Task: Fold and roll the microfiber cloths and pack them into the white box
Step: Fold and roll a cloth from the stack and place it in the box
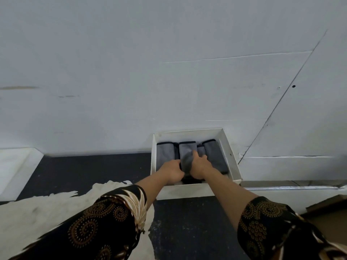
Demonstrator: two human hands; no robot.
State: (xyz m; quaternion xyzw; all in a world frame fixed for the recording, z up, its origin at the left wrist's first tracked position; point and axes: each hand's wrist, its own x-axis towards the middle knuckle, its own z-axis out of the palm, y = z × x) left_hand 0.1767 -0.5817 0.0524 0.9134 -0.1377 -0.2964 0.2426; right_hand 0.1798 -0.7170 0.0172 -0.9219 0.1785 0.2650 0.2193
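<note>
The white box (231, 158) sits open on the dark floor against the white wall. Inside lie grey rolled microfiber cloths with dark edging: one at the left (165, 153), one in the middle (186, 150) and one at the right (216, 156). Both hands reach into the box. My left hand (172, 170) and my right hand (200, 164) press together on a dark grey rolled cloth (187, 163) held between them at the box's near middle. Its lower part is hidden by my hands.
A cream fluffy rug (47, 212) covers the dark floor (90, 171) at the lower left. A white wall (169, 72) rises right behind the box. A white ledge (291, 188) runs to the right, with a brown cardboard edge (326, 205) below it.
</note>
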